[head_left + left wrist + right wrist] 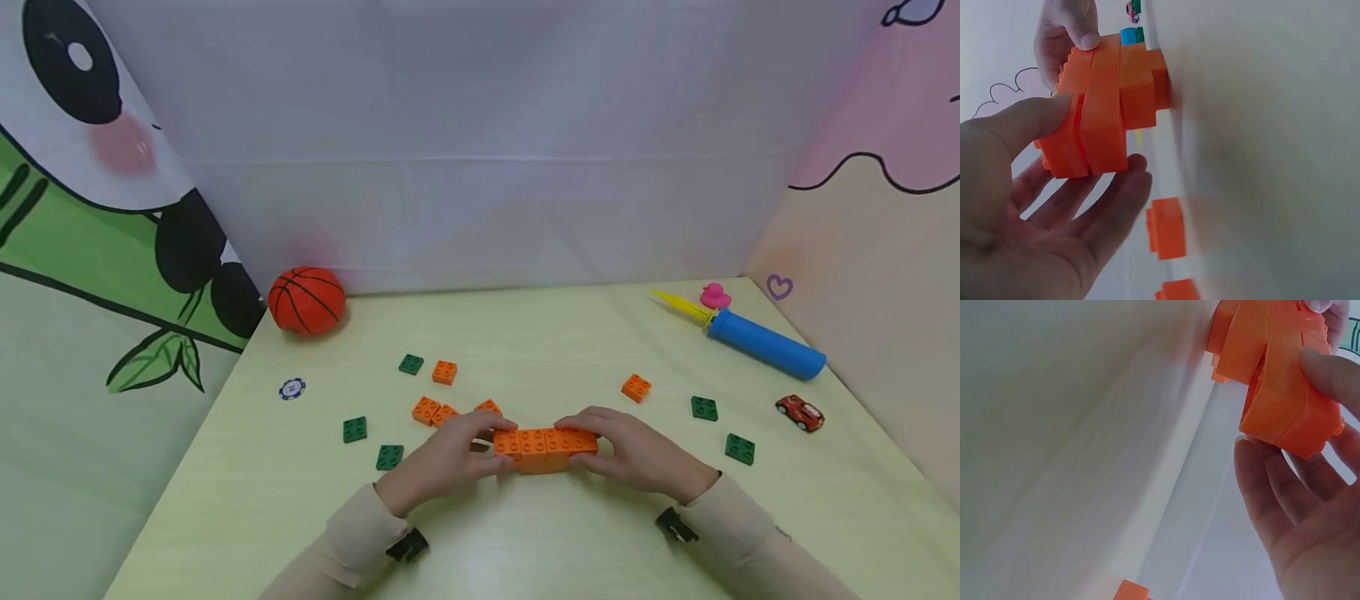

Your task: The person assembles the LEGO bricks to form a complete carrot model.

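Note:
A stack of orange building blocks [534, 450] stands near the front middle of the table, several studded blocks side by side on top. In the left wrist view the stack [1105, 112] narrows in steps toward the tabletop. My left hand [450, 457] grips its left end between thumb and fingers. At the other end my right hand [637, 450] pinches the upper blocks, and the right wrist view shows the thumb on the near face of the stack [1272, 375]. Behind my left hand lie loose orange blocks [426, 409], one partly hidden by the fingers.
Green blocks [355, 429] lie left of the hands, and more green blocks [704, 407] to the right. A basketball [307, 301], a poker chip [292, 388], a blue pump [767, 343], a pink duck [716, 296] and a red toy car [800, 413] sit farther out.

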The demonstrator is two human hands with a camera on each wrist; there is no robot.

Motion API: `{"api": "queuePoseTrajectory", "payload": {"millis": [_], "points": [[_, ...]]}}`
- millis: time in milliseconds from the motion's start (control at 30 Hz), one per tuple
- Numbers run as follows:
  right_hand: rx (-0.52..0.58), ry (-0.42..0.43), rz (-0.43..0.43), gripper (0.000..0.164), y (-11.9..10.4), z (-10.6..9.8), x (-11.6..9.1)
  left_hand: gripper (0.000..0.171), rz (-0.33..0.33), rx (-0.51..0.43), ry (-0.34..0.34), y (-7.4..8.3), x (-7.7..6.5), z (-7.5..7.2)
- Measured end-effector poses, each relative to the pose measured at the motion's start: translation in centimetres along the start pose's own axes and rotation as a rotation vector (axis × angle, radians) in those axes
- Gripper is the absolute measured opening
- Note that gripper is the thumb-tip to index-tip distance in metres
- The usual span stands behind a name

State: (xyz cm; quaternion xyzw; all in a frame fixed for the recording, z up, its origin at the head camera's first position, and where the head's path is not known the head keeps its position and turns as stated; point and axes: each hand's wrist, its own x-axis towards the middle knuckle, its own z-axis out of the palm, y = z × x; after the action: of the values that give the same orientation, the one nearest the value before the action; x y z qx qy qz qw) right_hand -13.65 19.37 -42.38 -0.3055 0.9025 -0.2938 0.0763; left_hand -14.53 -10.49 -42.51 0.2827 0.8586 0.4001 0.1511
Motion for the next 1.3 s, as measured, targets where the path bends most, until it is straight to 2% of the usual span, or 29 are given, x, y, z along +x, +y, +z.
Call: {"api": "queuePoseTrajectory", "payload": {"millis": [67,167,433,567,733,867,967,1067,1300], "points": [[0.002,0.004,-0.006,0.047,0.0,0.0,0.0,0.042,-0.025,-0.063,0.000,-0.3,0.1,0.2],[0.010,0.006,-0.016,0.048,0.1,-0.1,0.0,0.043,-0.042,-0.107,0.009,-0.7,0.1,0.4],[0.022,-0.006,-0.002,0.049,0.2,0.0,0.1,0.044,-0.021,-0.131,0.043,-1.1,0.2,0.8],[0.016,0.000,0.000,0.047,0.2,0.0,0.0,0.048,-0.038,-0.109,0.023,-0.9,0.2,0.6],[0.021,-0.003,0.013,0.048,0.1,0.0,0.0,0.059,-0.043,0.010,-0.029,-0.7,-0.2,-1.2],[0.025,-0.010,0.037,0.050,0.0,0.0,0.0,0.053,-0.056,0.171,0.043,-1.4,-0.6,-3.6],[0.024,-0.013,0.057,0.050,0.0,-0.1,0.0,0.050,-0.114,0.309,0.108,-2.2,-0.7,-5.1],[0.022,-0.015,0.063,0.050,-0.1,-0.1,0.0,0.050,-0.176,0.398,0.117,-3.1,-0.5,-6.0],[0.035,-0.029,0.075,0.049,-0.2,-0.2,0.1,0.043,-0.304,0.434,0.080,-4.2,-0.1,-6.4]]}}
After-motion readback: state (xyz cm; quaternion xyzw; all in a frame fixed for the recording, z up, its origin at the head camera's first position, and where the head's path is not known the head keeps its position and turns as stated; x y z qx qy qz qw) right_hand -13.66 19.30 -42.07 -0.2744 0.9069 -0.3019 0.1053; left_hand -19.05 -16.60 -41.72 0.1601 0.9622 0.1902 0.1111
